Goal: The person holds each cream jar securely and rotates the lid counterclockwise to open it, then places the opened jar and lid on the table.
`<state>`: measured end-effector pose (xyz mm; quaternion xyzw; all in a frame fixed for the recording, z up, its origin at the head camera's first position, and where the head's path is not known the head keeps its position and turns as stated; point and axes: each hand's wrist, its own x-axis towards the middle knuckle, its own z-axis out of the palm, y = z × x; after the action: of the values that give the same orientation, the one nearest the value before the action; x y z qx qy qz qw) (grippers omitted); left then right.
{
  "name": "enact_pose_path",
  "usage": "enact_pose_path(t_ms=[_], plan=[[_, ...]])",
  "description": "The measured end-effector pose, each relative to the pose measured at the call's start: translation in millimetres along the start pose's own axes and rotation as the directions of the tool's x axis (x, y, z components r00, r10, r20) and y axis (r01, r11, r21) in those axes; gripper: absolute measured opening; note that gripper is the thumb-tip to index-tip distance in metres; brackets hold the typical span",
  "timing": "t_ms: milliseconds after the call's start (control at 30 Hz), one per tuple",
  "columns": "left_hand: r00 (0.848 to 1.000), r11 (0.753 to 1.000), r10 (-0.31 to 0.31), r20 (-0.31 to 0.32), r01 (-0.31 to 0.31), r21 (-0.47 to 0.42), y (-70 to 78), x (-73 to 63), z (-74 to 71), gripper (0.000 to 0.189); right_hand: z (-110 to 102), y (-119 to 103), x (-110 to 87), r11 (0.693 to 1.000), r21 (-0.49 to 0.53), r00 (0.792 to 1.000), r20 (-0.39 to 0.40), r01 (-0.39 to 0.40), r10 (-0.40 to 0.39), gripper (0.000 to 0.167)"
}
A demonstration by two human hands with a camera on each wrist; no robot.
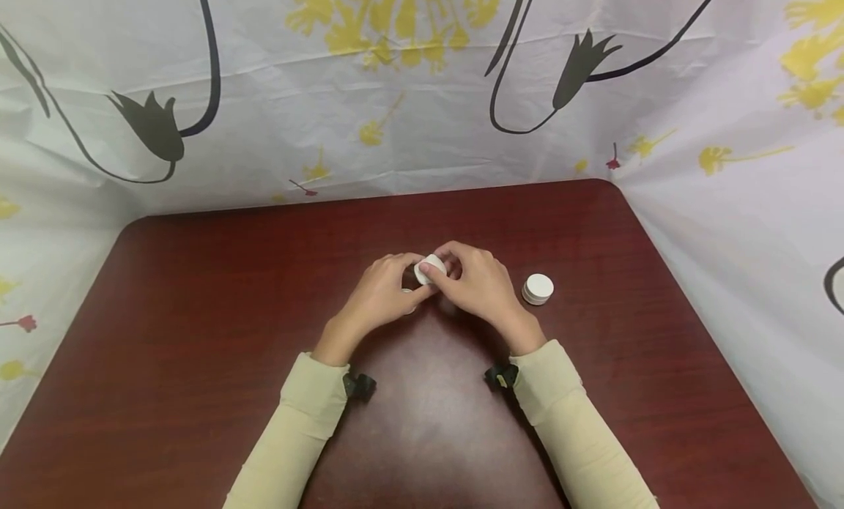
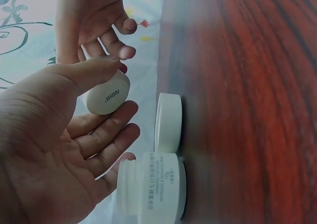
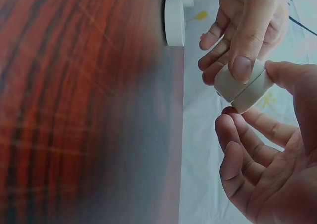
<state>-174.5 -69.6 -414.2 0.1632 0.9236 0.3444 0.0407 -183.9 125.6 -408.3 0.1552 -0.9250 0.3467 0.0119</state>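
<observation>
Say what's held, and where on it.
Small white jar, pinched either side of its seam: left hand on one part, right hand on the other; top or base unclear.

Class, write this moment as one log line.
left hand: pinches lidded white cosmetic jar; right hand: pinches same jar; table: open jar, lid

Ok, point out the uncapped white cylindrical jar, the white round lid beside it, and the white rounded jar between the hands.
Uncapped jar [image 2: 162, 189]: left wrist view, printed side wall.
Round lid [image 2: 171, 122]: left wrist view, outer side wall.
Held jar [image 3: 246, 88]: right wrist view, side seam.
</observation>
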Motion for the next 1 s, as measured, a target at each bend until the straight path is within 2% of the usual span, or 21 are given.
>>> enact_pose_path(t_ms=[367, 533, 633, 800, 1000], plan=[[1.000, 1.000, -0.002, -0.014, 0.002, 0.024, 0.1, -1.3, -3.9, 0.049, 1.6, -0.6, 0.4, 0.999, -0.010, 0.999, -0.008, 0.039, -0.039, 0.035], [1.000, 1.000, -0.015, -0.020, 0.016, 0.023, 0.6, -1.7, -4.6, 0.048, 0.3, -1.5, 0.7, 1.000, -0.029, 1.000, -0.005, -0.004, 0.004, 0.049], [1.000, 1.000, -0.011, -0.026, 0.011, 0.016, 1.0, -2.3, -4.2, 0.050, -0.4, -1.7, 0.9, 0.998, -0.048, 0.999, -0.030, -0.040, 0.038, 0.055], [0.999, 1.000, 0.010, -0.034, -0.009, 0.020, 0.6, -3.2, -3.3, 0.050, 0.0, -1.7, 0.5, 0.996, -0.071, 0.996, -0.072, -0.062, 0.057, 0.047], [1.000, 1.000, -0.003, -0.021, 0.003, 0.009, 1.2, -2.7, -4.2, 0.049, -0.1, -1.7, 0.2, 0.997, -0.068, 0.997, -0.075, -0.025, 0.020, 0.039]])
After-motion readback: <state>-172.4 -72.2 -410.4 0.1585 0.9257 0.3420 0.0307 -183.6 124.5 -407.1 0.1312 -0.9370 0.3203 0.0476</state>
